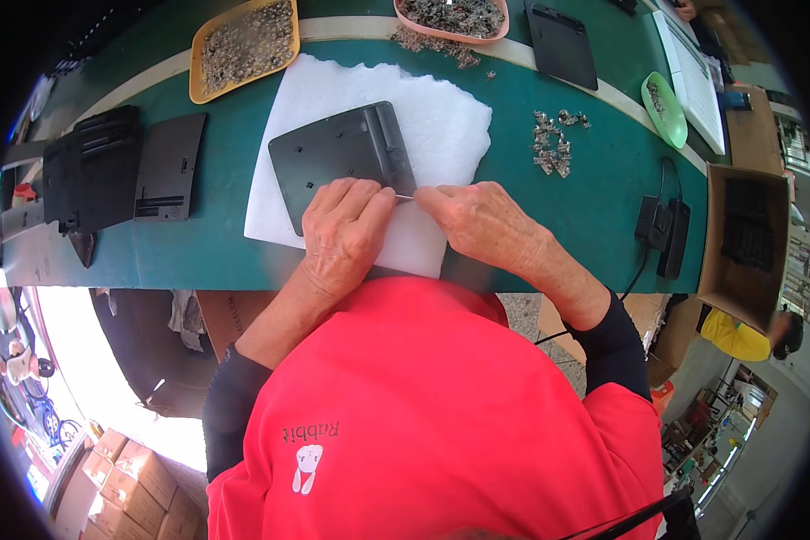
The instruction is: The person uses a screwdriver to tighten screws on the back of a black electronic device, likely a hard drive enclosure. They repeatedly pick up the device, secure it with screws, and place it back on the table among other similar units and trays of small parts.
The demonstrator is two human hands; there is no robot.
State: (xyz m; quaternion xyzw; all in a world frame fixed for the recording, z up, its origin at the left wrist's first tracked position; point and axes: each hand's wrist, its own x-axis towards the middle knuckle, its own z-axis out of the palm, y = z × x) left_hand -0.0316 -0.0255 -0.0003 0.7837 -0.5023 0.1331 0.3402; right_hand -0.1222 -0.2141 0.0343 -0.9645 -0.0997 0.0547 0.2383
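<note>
A dark grey plastic cover panel [333,153] lies tilted on a white foam sheet [450,117] in front of me. My left hand [346,225] has its fingers curled on the panel's near edge, gripping it close to the right corner. Just to the right, my right hand [481,220] is closed in a pinch around a thin metal tool [405,196]. The tool's tip reaches the panel's near right corner, beside my left fingertips. Its handle is hidden inside the right hand, so its exact kind does not show.
More dark panels [166,166] lie at the left. A yellow tray [198,67], a pink tray [454,36] and a green dish [666,112] hold small metal parts. Loose metal clips [549,144] lie right of the foam, near a black power adapter [654,223]. An open cardboard box [715,243] stands at the right edge.
</note>
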